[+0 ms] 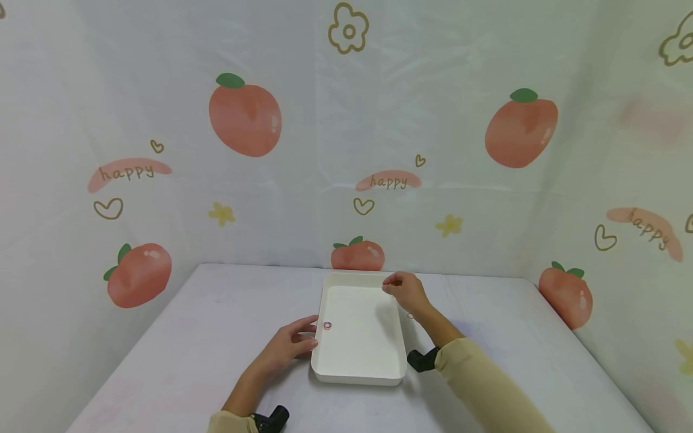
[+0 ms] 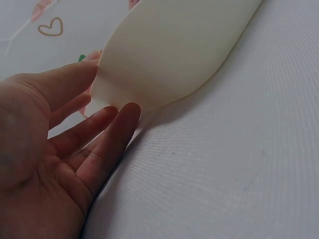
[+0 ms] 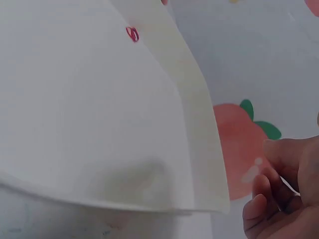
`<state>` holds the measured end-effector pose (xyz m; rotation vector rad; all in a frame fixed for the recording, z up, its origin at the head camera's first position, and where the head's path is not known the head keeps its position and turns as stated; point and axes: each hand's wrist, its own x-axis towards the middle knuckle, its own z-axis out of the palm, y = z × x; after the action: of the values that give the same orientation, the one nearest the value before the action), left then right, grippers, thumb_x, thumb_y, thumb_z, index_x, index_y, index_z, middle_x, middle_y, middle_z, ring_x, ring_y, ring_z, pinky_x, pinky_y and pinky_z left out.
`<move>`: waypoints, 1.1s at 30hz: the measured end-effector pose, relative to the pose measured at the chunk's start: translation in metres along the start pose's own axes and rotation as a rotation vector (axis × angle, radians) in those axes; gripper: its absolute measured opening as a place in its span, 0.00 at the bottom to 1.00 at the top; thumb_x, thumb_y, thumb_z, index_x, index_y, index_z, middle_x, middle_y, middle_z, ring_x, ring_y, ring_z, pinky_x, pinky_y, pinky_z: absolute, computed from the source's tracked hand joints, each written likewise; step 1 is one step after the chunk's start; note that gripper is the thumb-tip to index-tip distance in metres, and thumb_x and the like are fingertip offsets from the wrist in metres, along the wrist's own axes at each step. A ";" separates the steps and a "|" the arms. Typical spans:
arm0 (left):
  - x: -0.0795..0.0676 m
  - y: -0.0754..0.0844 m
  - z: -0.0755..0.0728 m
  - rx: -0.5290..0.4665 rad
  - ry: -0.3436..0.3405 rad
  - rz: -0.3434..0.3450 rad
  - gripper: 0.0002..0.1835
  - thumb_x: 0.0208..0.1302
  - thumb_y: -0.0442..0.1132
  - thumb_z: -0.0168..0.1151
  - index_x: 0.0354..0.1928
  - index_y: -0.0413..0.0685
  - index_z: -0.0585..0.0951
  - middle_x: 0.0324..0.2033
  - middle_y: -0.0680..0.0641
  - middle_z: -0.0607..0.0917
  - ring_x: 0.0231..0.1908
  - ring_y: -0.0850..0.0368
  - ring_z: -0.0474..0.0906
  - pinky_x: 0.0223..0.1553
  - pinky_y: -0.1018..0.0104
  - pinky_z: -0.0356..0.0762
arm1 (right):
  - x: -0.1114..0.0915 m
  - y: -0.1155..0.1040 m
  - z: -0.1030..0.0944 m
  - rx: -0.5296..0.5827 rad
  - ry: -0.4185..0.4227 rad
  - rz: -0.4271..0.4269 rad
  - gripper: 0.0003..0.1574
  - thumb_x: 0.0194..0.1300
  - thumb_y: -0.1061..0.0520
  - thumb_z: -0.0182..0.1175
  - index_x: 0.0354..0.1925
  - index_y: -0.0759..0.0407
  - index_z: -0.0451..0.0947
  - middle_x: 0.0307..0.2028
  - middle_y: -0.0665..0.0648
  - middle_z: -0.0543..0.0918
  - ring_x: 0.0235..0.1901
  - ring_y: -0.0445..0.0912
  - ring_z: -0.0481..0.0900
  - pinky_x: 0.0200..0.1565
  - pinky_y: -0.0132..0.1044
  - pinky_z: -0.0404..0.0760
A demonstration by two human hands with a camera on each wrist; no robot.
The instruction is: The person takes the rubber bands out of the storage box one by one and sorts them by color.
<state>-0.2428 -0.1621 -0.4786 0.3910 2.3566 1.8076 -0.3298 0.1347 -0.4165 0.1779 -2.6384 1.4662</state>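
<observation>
A white rectangular tray [image 1: 357, 337] lies on the table, with small thin red rings [image 1: 327, 325] near its left wall. My left hand [image 1: 289, 344] touches the outside of that wall. Its fingers are fairly straight, and some fingertips [image 2: 130, 110] meet the wall in the left wrist view. Over the far right corner of the tray is my right hand [image 1: 405, 290], with its fingers loosely bent. The right wrist view shows its thumb [image 3: 286, 152] near the index finger, and I see nothing between them. Another small ring [image 1: 410, 316] lies outside the tray, close to my right forearm.
White cloth covers the table [image 1: 216, 337]. Behind and at both sides hangs a white curtain [image 1: 433, 72] printed with peach-coloured fruit, hearts and flowers. Each wrist wears a black device [image 1: 423, 359] beside a beige sleeve.
</observation>
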 end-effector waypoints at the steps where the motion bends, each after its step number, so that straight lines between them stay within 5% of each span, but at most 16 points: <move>1: 0.000 0.000 0.000 -0.003 0.000 0.000 0.32 0.64 0.34 0.64 0.69 0.38 0.66 0.56 0.34 0.75 0.50 0.44 0.79 0.45 0.54 0.81 | -0.001 -0.001 0.002 0.006 -0.012 -0.001 0.03 0.62 0.62 0.65 0.35 0.62 0.82 0.32 0.55 0.80 0.33 0.49 0.74 0.33 0.38 0.75; 20: 0.002 -0.003 0.000 -0.017 0.006 -0.004 0.32 0.64 0.34 0.64 0.69 0.38 0.66 0.56 0.35 0.75 0.50 0.44 0.79 0.45 0.54 0.81 | -0.007 -0.016 0.036 -0.052 -0.246 -0.050 0.06 0.60 0.60 0.67 0.37 0.60 0.82 0.28 0.53 0.77 0.29 0.46 0.75 0.30 0.35 0.75; 33: 0.001 -0.001 -0.001 -0.017 -0.005 -0.007 0.32 0.63 0.36 0.65 0.69 0.40 0.67 0.56 0.36 0.76 0.50 0.45 0.79 0.45 0.55 0.81 | -0.002 -0.017 0.053 -0.024 -0.559 -0.072 0.18 0.60 0.60 0.68 0.50 0.61 0.82 0.31 0.53 0.78 0.29 0.44 0.76 0.31 0.34 0.76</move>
<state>-0.2447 -0.1631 -0.4786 0.3847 2.3354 1.8201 -0.3280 0.0810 -0.4303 0.7761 -3.0173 1.5376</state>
